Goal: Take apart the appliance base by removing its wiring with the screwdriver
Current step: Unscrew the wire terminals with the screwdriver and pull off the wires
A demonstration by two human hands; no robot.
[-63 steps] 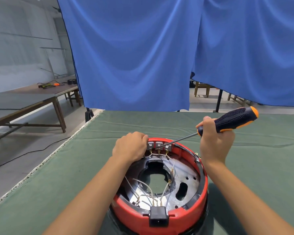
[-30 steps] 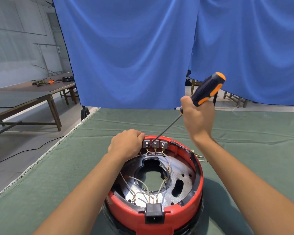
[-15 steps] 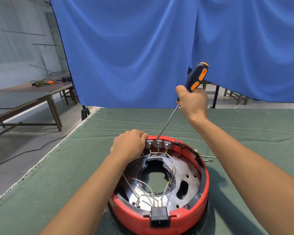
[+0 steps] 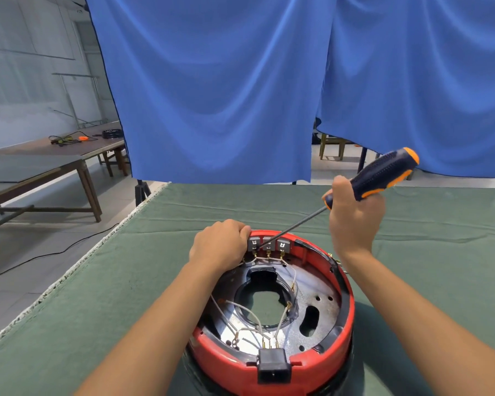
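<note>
- A round red appliance base (image 4: 330,355) is set on a green cloth-covered table (image 4: 126,281), near the table's front edge, with its open metal inside facing up.
- The far rim of the base is gripped by the left hand (image 4: 219,244), whose fingers are curled shut over the edge just beside a row of three grey terminals (image 4: 267,243).
- A screwdriver (image 4: 375,175) with a dark blue and orange handle is held in the right hand (image 4: 353,215); the fingers are wrapped closed around the lower part of the handle.
- The screwdriver is tilted, handle up and to the right, and its thin shaft runs down to the left, with the tip seen at the terminals.
- Thin pale wires (image 4: 250,312) are seen running across the metal plate, from the terminals towards a black socket (image 4: 273,368) at the near rim.
- A blue curtain (image 4: 212,90) is hung behind the table.
</note>
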